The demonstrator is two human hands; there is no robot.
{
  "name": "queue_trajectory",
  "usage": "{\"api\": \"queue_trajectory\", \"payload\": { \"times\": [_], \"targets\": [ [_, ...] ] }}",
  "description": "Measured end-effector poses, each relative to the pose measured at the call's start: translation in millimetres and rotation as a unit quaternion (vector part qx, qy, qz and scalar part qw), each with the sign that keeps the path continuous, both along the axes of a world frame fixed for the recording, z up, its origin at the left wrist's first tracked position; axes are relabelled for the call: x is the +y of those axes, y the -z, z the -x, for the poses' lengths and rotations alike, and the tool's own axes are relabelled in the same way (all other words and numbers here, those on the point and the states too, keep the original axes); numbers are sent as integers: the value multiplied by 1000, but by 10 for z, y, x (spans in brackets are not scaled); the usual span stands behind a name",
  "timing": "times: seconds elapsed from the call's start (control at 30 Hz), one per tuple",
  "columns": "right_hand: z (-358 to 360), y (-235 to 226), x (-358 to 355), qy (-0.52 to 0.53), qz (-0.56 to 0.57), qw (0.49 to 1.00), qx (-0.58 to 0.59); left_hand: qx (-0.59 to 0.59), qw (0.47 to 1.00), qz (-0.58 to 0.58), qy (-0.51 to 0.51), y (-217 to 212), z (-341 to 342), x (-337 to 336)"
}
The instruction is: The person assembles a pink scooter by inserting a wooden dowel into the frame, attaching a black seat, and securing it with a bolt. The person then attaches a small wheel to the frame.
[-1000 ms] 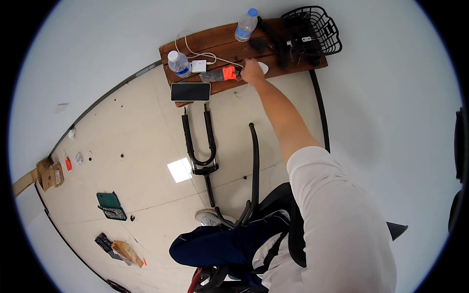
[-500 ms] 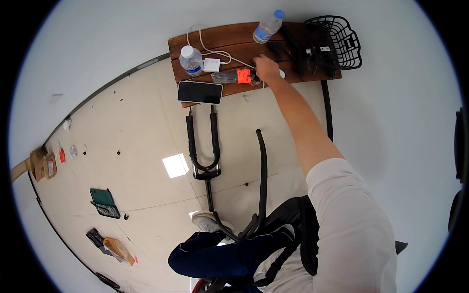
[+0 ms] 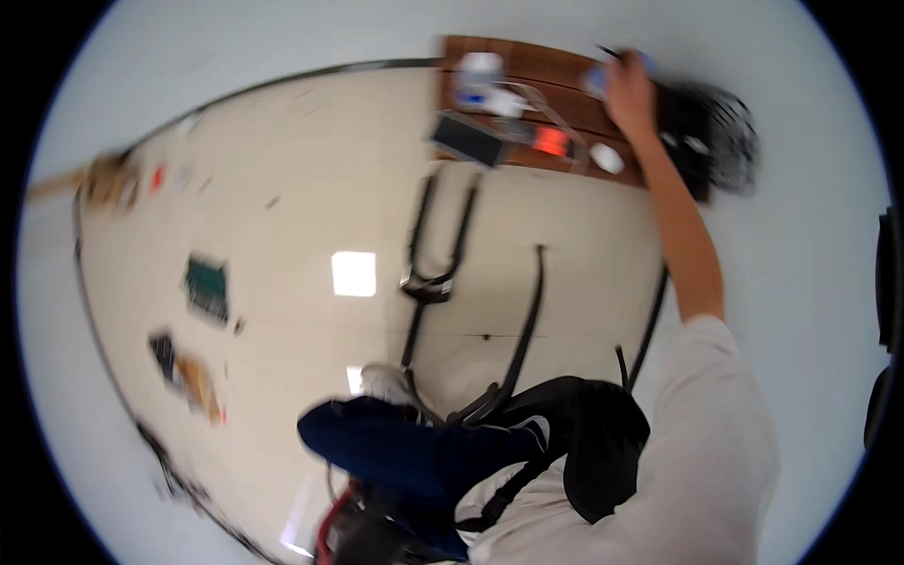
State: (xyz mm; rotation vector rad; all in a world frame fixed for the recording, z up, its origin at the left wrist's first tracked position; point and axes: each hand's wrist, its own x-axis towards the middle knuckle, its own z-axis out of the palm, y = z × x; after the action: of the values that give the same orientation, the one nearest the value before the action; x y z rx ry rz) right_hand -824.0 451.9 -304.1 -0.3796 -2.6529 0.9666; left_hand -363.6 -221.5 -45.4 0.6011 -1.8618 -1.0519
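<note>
A thin dark object (image 3: 610,51) is pinched by the right hand (image 3: 629,87) near the far edge of the wooden bench (image 3: 539,64); the bottle (image 3: 595,82) is partly covered, blurred.

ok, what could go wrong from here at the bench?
1. The right hand overlaps the blue-capped bottle in view; blur hides any contact, but a bump might tip it.
2. The phone lies at the front-left corner of the bench, so a nudge could drop it.
3. The white cable runs loose there and might snag.
</note>
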Motion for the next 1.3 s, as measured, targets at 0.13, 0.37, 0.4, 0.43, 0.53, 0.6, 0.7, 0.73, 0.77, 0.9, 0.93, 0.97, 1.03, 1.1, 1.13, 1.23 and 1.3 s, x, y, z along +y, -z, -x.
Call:
{"api": "queue_trajectory", "payload": {
  "times": [0.13, 0.37, 0.4, 0.43, 0.53, 0.6, 0.7, 0.73, 0.77, 0.9, 0.93, 0.97, 1.03, 1.1, 1.13, 1.23, 1.3],
  "targets": [
    [-623, -249, -1194, -169, 285, 940, -85, 109, 993, 31, -39, -791, -1189, 273],
    [-2553, -1774, -3705, -599, 350, 680, -238, 253, 958, 107, -80, -1173, -2334, 1241],
    [-2877, -2115, -3975, -668, 312, 631, -239, 271, 950, 117, -106, -1111, -2569, 1360],
    [-3030, -2365, -4118, -713, 333, 582, -205, 277, 942, 154, -108, -1140, -2516, 1398],
    [-3781, -2992, -4598, -820, 277, 429, -260, 321, 926, 172, -101, -1099, -2857, 1652],
    [-4228, -3196, -4856, -889, 200, 326, -251, 331, 915, 195, -125, -1088, -3005, 1679],
    [-4726, -3186, -5296, -922, 231, 247, -187, 346, 907, 196, -139, -1059, -3092, 1570],
    [-4843, -3184, -5434, -924, 245, 234, -178, 352, 906, 187, -144, -1045, -3157, 1514],
    [-4974, -3176, -5507, -930, 222, 228, -181, 355, 904, 180, -154, -1006, -3274, 1535],
    [-5379, -3129, -5604, -944, 202, 193, -176, 362, 902, 175, -159, -879, -3570, 1587],
    [-5454, -3104, -5576, -944, 214, 181, -173, 363, 903, 175, -149, -845, -3638, 1575],
    [-5477, -3178, -5568, -950, 179, 154, -205, 356, 906, 181, -143, -818, -3706, 1539],
    [-5564, -3127, -5510, -964, 156, 115, -183, 340, 912, 197, -117, -789, -3786, 1483],
    [-5634, -3093, -5472, -975, 142, 90, -147, 327, 916, 211, -97, -787, -3871, 1484],
    [-5661, -3047, -5461, -980, 136, 88, -116, 329, 916, 207, -99, -774, -3898, 1501],
    [-5692, -2958, -5409, -988, 131, 76, -27, 338, 913, 209, -94, -743, -3909, 1495],
    [-5731, -2916, -5357, -988, 140, 68, 19, 358, 906, 204, -100, -725, -3910, 1511]
  ]
}}
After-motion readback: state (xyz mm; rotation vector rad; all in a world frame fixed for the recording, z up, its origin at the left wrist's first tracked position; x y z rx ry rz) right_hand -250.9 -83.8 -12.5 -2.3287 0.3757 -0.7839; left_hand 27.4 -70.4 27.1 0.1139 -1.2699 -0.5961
